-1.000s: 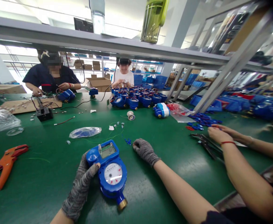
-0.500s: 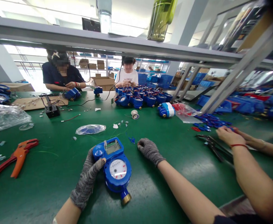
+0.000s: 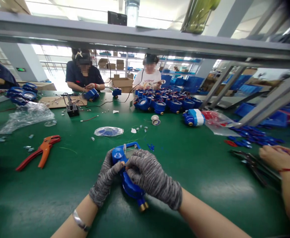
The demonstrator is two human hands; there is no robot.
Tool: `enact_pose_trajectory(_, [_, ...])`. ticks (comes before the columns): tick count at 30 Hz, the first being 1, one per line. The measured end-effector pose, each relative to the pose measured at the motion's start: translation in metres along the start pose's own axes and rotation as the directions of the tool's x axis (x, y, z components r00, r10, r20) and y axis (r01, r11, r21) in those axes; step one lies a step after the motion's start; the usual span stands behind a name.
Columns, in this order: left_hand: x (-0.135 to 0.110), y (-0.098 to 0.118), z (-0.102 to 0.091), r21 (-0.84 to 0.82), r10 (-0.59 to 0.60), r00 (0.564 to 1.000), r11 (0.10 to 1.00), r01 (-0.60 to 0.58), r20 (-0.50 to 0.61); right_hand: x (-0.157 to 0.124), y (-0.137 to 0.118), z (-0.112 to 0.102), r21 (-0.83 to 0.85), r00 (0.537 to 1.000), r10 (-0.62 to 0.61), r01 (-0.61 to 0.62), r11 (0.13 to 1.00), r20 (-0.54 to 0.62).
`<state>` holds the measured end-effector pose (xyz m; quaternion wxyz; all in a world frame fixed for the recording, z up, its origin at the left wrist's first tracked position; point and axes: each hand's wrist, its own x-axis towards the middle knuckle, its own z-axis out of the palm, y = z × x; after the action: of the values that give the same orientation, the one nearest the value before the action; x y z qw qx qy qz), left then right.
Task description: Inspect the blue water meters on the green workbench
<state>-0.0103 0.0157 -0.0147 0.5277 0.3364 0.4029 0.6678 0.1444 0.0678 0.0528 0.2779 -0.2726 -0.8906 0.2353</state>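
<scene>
Water meter (image 3: 128, 183) sat near the front edge of the green tabletop (image 3: 60, 201), both my gloved hands clamped on it. Left hand (image 3: 107, 177) hugged its side, thumb on the round cap; right hand (image 3: 151, 178) covered the dial. I judged it heavy and rigid, with a glossy blue shell and a brass threaded end (image 3: 143, 207). Best gripped by the body, not the display window. Orange pliers (image 3: 39, 152) lay well off toward the left edge.

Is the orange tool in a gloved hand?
No, the orange tool lies on the table; the left hand and right hand hold the blue meter.
</scene>
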Motion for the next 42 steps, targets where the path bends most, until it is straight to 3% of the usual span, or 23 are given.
enact_pose_trajectory(11, [0.0, -0.003, -0.003, 0.021, 0.017, 0.999, 1.0, -0.016, -0.042, 0.014, -0.005, 0.003, -0.186, 0.99, 0.044, -0.019, 0.982, 0.131])
enact_pose_trajectory(18, [0.0, -0.003, -0.003, -0.005, -0.056, 0.994, 0.998, 0.056, -0.096, -0.002, 0.003, 0.003, -0.308, 0.963, -0.241, 0.268, 0.913, 0.124])
enact_pose_trajectory(25, [-0.001, -0.004, -0.004, 0.014, -0.041, 0.994, 0.999, 0.043, -0.1, -0.013, -0.008, 0.012, -0.428, 0.951, -0.292, 0.305, 0.851, 0.098])
enact_pose_trajectory(29, [0.002, -0.007, -0.01, 0.018, -0.052, 0.995, 0.998, 0.054, -0.09, -0.012, 0.01, 0.009, -0.277, 0.951, -0.309, 0.299, 0.913, 0.009])
enact_pose_trajectory(30, [0.004, -0.007, -0.012, 0.005, -0.069, 0.995, 0.998, 0.07, -0.078, -0.012, 0.023, 0.006, -0.206, 0.961, -0.267, 0.248, 0.947, -0.069])
enact_pose_trajectory(32, [0.008, -0.007, -0.017, -0.038, -0.105, 0.994, 0.994, 0.104, -0.033, -0.013, 0.06, -0.002, -0.078, 0.961, -0.035, 0.014, 0.997, -0.275])
enact_pose_trajectory(34, [0.013, -0.005, -0.022, -0.081, -0.131, 0.991, 0.988, 0.131, 0.009, -0.014, 0.103, -0.01, -0.027, 0.861, 0.292, -0.333, 0.943, -0.416])
enact_pose_trajectory(37, [0.02, -0.003, -0.028, -0.138, -0.189, 0.982, 0.972, 0.189, 0.018, -0.018, 0.155, -0.01, -0.14, 0.771, 0.554, -0.615, 0.776, -0.315])
enact_pose_trajectory(40, [0.023, -0.004, -0.034, -0.122, -0.271, 0.962, 0.956, 0.266, -0.023, -0.018, 0.175, 0.001, -0.269, 0.727, 0.643, -0.687, 0.675, -0.244])
enact_pose_trajectory(42, [0.022, -0.003, -0.035, -0.073, -0.274, 0.957, 0.961, 0.268, -0.092, -0.015, 0.176, 0.009, -0.344, 0.725, 0.646, -0.685, 0.642, -0.24])
